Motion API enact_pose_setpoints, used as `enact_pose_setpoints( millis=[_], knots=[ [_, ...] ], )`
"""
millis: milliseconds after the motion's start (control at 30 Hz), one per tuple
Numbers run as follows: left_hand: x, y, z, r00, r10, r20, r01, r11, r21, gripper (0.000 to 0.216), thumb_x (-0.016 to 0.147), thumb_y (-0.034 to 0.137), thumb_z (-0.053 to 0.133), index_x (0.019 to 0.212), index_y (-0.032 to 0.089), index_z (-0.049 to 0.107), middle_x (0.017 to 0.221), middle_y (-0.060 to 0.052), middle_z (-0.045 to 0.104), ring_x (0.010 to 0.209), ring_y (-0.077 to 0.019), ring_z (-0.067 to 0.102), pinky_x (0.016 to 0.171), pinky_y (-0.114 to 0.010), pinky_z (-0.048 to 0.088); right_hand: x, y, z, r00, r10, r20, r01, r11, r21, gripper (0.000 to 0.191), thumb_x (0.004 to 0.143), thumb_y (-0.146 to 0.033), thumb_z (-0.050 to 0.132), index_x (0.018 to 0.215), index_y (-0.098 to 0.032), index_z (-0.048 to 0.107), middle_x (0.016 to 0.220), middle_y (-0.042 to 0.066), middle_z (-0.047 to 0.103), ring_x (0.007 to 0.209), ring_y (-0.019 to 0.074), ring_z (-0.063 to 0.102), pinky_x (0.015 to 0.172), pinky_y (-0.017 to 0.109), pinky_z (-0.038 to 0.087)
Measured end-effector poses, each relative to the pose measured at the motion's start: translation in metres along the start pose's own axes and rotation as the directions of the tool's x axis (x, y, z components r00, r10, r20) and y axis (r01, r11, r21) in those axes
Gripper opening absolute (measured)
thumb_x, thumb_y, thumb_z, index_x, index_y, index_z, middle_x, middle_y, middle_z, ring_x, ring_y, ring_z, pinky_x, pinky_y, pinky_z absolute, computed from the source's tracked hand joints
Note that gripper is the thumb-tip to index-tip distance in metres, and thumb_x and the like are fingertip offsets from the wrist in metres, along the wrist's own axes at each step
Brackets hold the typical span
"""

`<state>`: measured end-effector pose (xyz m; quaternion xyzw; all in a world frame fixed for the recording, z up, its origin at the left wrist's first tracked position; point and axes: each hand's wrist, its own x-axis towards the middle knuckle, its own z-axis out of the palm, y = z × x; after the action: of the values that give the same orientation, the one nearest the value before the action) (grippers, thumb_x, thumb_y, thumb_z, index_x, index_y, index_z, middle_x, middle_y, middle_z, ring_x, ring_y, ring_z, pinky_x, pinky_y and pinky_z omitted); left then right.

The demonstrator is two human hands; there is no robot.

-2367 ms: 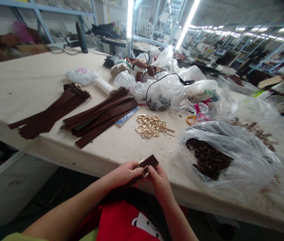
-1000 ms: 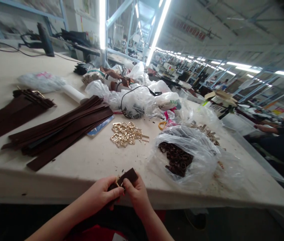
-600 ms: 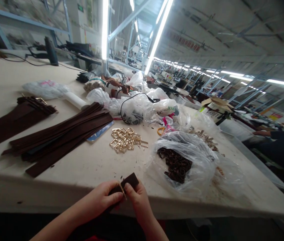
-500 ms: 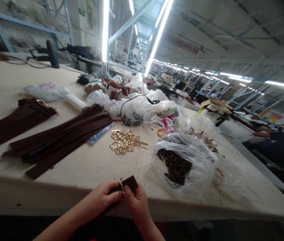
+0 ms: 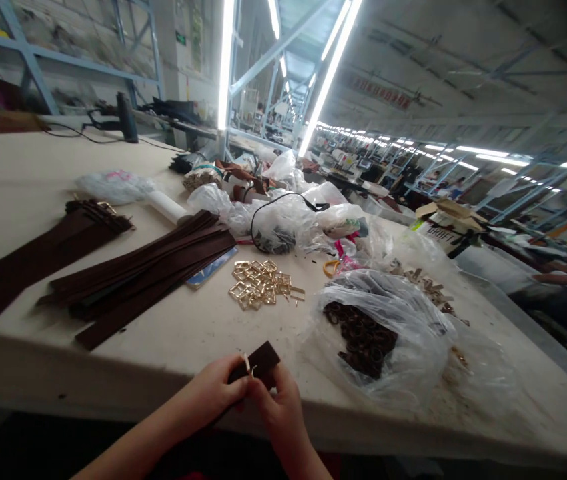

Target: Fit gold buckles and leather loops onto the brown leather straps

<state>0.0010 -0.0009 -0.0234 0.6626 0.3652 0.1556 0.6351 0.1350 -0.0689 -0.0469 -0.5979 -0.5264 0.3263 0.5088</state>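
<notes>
At the table's front edge, both hands hold one dark brown strap (image 5: 264,359) with a gold buckle (image 5: 247,365) around it. My left hand (image 5: 226,383) is closed on the strap just left of the buckle. My right hand (image 5: 277,399) pinches at the buckle and the strap's end, which sticks up past the fingers. The lower part of the strap is hidden behind my hands. Beyond them lies a pile of gold rectangular buckles (image 5: 262,285). To the left of that pile is a stack of dark brown straps (image 5: 148,267).
An open plastic bag (image 5: 413,313) of small dark brown loops (image 5: 363,337) sits at the right. Orange-handled scissors (image 5: 331,268) lie behind it. More straps (image 5: 63,243) with buckles are at the far left. Several plastic bags (image 5: 283,220) crowd the back. A person's arm (image 5: 558,279) shows far right.
The view has swung slightly left, so the table things appear further right. Both hands stay on the strap; its free end and the buckle have tilted a little.
</notes>
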Motion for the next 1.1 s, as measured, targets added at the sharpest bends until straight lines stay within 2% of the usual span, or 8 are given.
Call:
enact_pose_setpoints(
  millis=[167,333,467,633,733,867,1000,1100],
  knots=[
    [-0.003,0.001,0.003,0.996,0.022,-0.089,-0.008,0.988,0.155,0.015,0.076,0.025,0.047,0.087,0.016,0.053,0.073,0.0,0.061,0.064,-0.015,0.056,0.058,-0.022,0.041,0.004,0.01,0.003,0.998,0.07,-0.011,-0.068,0.991,0.114,0.028,0.082,-0.035,0.049,0.101,-0.019,0.062,0.095,0.006,0.066,0.089,0.0206,0.059,0.079,0.032,0.044],
    [-0.003,-0.001,0.005,0.993,0.072,-0.095,-0.038,0.946,0.322,0.016,0.077,0.022,0.044,0.088,0.018,0.054,0.077,-0.002,0.061,0.066,-0.015,0.056,0.06,-0.022,0.04,0.008,0.017,0.01,0.97,0.24,-0.031,-0.218,0.924,0.314,0.034,0.074,-0.038,0.06,0.101,-0.018,0.062,0.099,0.006,0.067,0.094,0.0229,0.059,0.086,0.038,0.043],
    [-0.002,-0.003,0.007,0.993,0.067,-0.098,-0.029,0.937,0.349,0.011,0.077,0.023,0.044,0.082,0.018,0.053,0.077,-0.003,0.062,0.069,-0.0166,0.056,0.06,-0.023,0.039,0.008,0.018,0.014,0.953,0.29,-0.087,-0.242,0.901,0.359,0.034,0.071,-0.039,0.063,0.098,-0.018,0.062,0.099,0.006,0.067,0.093,0.0229,0.06,0.085,0.038,0.043],
    [-0.003,-0.006,0.01,0.963,-0.02,-0.27,0.063,0.987,0.15,0.033,0.075,0.029,0.052,0.105,0.016,0.045,0.079,-0.003,0.062,0.07,-0.0173,0.058,0.065,-0.026,0.042,0.012,0.013,0.013,0.968,0.206,-0.146,-0.182,0.97,0.16,0.027,0.076,-0.038,0.057,0.092,-0.016,0.064,0.087,0.007,0.069,0.083,0.0223,0.061,0.077,0.035,0.046],
    [0.001,-0.009,0.009,0.984,-0.028,-0.174,0.022,0.999,-0.037,0.048,0.079,0.037,0.049,0.12,0.017,0.034,0.071,0.001,0.059,0.061,-0.0156,0.056,0.059,-0.026,0.043,0.012,0.011,0.015,0.982,0.157,-0.104,-0.144,0.982,0.124,0.027,0.08,-0.037,0.053,0.095,-0.017,0.062,0.088,0.006,0.068,0.083,0.0213,0.061,0.075,0.033,0.046],
    [0.012,-0.014,0.004,0.999,-0.053,-0.004,0.051,0.974,-0.221,0.038,0.077,0.05,0.048,0.094,0.016,0.048,0.066,0.002,0.055,0.055,-0.014,0.053,0.049,-0.024,0.043,0.014,0.011,0.006,0.997,0.072,0.01,-0.072,0.997,0.034,0.029,0.086,-0.037,0.042,0.088,-0.017,0.063,0.078,0.003,0.066,0.072,0.0168,0.06,0.064,0.026,0.045],
    [0.015,-0.015,-0.005,0.996,-0.084,0.001,0.083,0.98,-0.181,0.037,0.077,0.052,0.047,0.086,0.016,0.049,0.06,0.003,0.054,0.052,-0.0132,0.052,0.048,-0.023,0.04,0.037,0.021,-0.048,0.998,-0.035,-0.06,0.006,0.906,-0.424,0.033,0.088,-0.037,0.036,0.077,-0.017,0.06,0.07,0.002,0.059,0.067,0.0147,0.055,0.063,0.025,0.041],
    [0.014,-0.018,-0.007,0.996,-0.09,-0.008,0.088,0.981,-0.172,0.037,0.078,0.053,0.046,0.086,0.016,0.047,0.059,0.003,0.055,0.051,-0.0132,0.053,0.049,-0.022,0.039,0.07,0.038,-0.101,0.966,-0.049,-0.253,-0.141,0.721,-0.678,0.025,0.086,-0.032,0.04,0.087,-0.016,0.059,0.083,0.006,0.06,0.078,0.0169,0.056,0.071,0.027,0.04]
  ],
)
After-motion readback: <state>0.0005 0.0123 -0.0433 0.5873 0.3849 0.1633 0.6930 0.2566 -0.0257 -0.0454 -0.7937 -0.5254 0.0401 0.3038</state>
